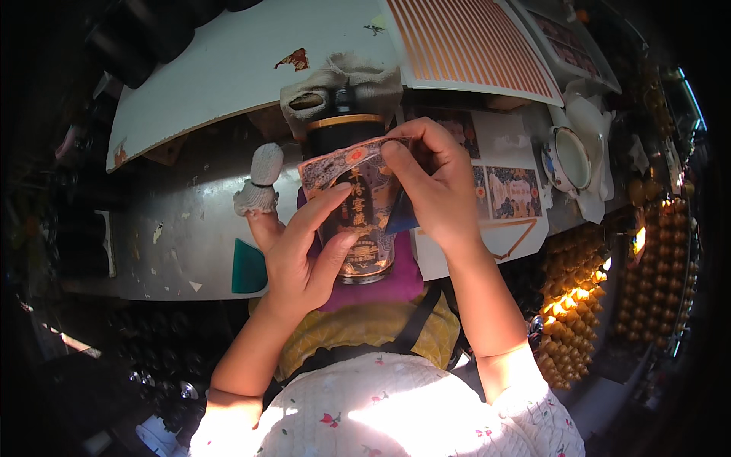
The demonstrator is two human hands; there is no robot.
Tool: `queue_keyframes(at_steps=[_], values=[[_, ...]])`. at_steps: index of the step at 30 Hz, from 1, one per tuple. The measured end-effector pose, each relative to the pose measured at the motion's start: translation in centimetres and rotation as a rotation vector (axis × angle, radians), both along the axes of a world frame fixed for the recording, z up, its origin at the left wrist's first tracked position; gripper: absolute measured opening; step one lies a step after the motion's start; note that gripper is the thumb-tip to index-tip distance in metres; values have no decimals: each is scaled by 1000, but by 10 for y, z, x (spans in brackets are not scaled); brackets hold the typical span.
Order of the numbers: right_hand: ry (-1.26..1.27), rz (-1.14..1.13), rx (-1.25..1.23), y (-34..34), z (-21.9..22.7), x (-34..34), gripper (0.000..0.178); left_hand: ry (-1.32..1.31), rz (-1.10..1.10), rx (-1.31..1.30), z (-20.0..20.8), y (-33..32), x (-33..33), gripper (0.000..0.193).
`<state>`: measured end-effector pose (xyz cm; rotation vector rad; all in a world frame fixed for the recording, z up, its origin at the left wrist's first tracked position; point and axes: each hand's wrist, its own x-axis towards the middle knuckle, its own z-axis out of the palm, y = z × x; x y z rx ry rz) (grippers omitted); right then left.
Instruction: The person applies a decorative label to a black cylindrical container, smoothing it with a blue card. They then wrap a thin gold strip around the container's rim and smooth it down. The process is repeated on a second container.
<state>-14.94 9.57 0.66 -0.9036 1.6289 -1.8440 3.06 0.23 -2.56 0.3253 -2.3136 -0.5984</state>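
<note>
A black bottle with a gold band lies in front of me, its neck pointing away against a whitish cloth. Over its side lies a dark label with copper-coloured print and a loose top edge. My right hand pinches that label's top right corner between thumb and fingers. The index finger and thumb of my left hand are stretched apart on the label's left part. One finger of this hand wears a white cloth cover and points away. Beneath the bottle is a purple cloth.
A green scraper lies left on the metal tabletop. A blue flat piece shows beside the bottle. On the right are printed label sheets and an enamel bowl. A striped copper sheet rests on the raised white board.
</note>
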Motion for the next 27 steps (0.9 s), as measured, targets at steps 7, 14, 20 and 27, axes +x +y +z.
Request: queue_keyframes(at_steps=[7,14,20,27], values=[[38,-26,80,-4,-2,-2,13,453,-9,766,-5,0,-31,53],[65,-37,73,-7,-5,-5,13,409,35,1254,-4,-21,-40,14],[58,-55,74,-9,-6,-5,13,493,38,1291,-1,-21,-49,14],[-8,-72,41,-13,-5,-2,15,532,23,1262,-5,-23,-52,14]])
